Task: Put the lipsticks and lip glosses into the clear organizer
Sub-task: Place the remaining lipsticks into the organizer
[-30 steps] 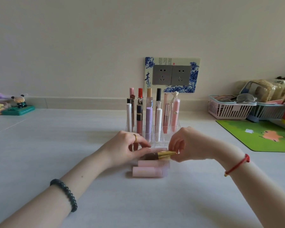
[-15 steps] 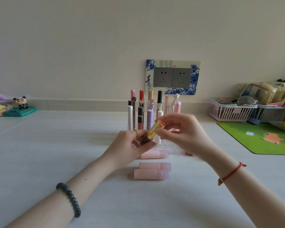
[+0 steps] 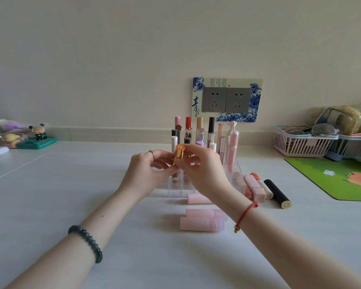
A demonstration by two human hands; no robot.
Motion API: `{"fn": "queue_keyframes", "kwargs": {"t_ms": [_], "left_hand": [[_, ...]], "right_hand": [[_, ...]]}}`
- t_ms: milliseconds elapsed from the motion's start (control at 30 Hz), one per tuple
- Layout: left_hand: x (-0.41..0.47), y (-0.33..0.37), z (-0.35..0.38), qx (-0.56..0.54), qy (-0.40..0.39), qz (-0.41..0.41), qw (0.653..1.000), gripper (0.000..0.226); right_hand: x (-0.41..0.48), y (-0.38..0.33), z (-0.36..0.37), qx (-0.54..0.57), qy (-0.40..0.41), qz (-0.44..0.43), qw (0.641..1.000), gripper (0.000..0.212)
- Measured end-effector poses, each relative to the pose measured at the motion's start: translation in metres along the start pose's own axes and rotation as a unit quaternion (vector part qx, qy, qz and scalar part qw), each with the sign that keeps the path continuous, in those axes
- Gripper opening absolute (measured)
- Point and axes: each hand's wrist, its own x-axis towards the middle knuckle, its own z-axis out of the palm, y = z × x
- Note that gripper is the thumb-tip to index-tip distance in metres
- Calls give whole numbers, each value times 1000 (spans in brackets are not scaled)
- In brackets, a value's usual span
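Note:
Both hands hold a gold lipstick (image 3: 178, 155) nearly upright above the front of the clear organizer (image 3: 176, 191). My left hand (image 3: 148, 173) pinches its lower end, my right hand (image 3: 200, 170) grips it from the right. The organizer's back rows hold several upright lipsticks and glosses (image 3: 199, 130). Three pale pink tubes (image 3: 200, 224) lie on the table in front of it. To its right lie a pink square lipstick (image 3: 254, 187), an orange-and-white tube (image 3: 262, 185) and a black tube (image 3: 277, 192).
A green mat (image 3: 340, 178) lies at the right, with a pink basket (image 3: 300, 142) and a blue basket of items behind it. Small figurines (image 3: 37, 134) stand at the far left by the wall. A socket plate (image 3: 226, 100) is behind the organizer.
The gold lipstick was lifted off the table from among the pink tubes and turned from lying flat to nearly upright. Both hands rose with it toward the organizer.

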Motion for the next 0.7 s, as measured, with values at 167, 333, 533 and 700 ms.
{"fn": "queue_keyframes", "kwargs": {"t_ms": [167, 333, 533, 700], "left_hand": [[0, -4, 0, 14, -26, -33, 999, 27], [-2, -7, 3, 26, -24, -65, 997, 19], [-3, -8, 3, 51, -53, -76, 994, 11], [-4, -7, 3, 63, -64, -68, 994, 10]], "right_hand": [[-4, 7, 7, 17, 23, 24, 999, 26], [-8, 11, 11, -12, 14, 33, 999, 20], [-11, 13, 10, -18, 13, 43, 999, 17], [-12, 14, 10, -28, 18, 50, 998, 17]]}}
